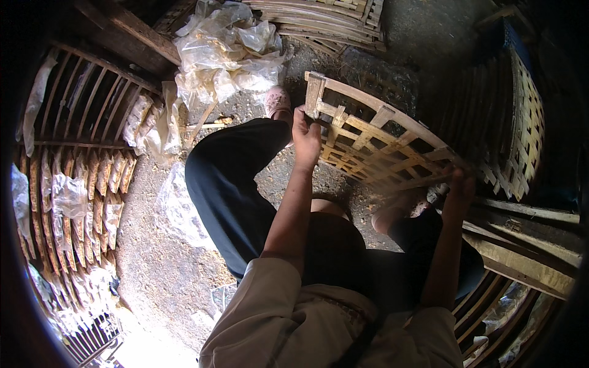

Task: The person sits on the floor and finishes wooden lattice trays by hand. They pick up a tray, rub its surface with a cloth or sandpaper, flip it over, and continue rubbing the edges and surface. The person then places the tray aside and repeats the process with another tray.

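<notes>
A flat woven bamboo lattice tray point(368, 138) with a wooden frame is held up in front of me, tilted. My left hand point(307, 138) grips its left end, thumb on the near face. At the lower right corner my right hand point(460, 184) holds the frame; it is in shadow and slightly blurred. Beyond the tray, dark plastic sheeting point(382, 73) lies on the ground. To the right, a stack of similar lattice trays point(527, 129) stands on edge, and more trays point(326, 23) lie piled at the top of the view.
Crumpled clear plastic sheets point(225, 50) are heaped at the upper left. Slatted wooden racks point(87, 101) stand at the left, with many trays and plastic-covered slabs point(73, 207). Wooden beams point(524, 230) and another rack point(501, 317) are close on my right. Thin sticks point(202, 122) lie near my foot.
</notes>
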A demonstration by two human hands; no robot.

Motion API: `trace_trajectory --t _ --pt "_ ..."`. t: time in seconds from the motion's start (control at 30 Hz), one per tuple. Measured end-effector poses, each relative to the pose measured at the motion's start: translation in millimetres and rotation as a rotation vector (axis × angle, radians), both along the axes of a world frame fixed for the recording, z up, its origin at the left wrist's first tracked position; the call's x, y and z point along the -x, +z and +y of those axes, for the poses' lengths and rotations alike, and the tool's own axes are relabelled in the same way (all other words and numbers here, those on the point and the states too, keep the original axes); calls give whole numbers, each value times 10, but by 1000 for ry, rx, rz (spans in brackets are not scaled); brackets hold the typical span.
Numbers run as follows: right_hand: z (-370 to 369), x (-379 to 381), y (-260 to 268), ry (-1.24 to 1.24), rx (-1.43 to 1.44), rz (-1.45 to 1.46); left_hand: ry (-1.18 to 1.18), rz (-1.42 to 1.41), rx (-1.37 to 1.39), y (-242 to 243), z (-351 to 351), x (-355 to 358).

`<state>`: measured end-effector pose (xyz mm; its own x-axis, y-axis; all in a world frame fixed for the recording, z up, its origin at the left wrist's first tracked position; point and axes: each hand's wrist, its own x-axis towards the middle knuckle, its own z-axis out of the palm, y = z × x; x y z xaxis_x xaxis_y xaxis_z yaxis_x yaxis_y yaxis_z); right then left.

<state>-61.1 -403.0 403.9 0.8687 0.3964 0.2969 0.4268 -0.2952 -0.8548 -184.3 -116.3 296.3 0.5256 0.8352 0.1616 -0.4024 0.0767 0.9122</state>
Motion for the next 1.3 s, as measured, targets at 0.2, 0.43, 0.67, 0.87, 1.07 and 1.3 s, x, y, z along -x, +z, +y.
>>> trace_trajectory --t 0.2,0.43,0.67,0.87,1.07,1.3 --pt "-6 -11 4 19 -7 51 -82 -46 175 -37 -12 92" --pt "5 -22 -17 5 -32 28 -14 25 94 -78 -20 43" --pt "-7 -19 -17 -16 9 21 89 142 -1 74 -139 -6" --pt "-22 3 -36 -50 32 -7 237 139 -63 82 -236 -129" --pt "-44 22 -48 -24 -5 9 248 50 -13 14 -229 -188" --pt "-18 38 -42 -14 -74 79 181 0 80 -367 -164 -68"
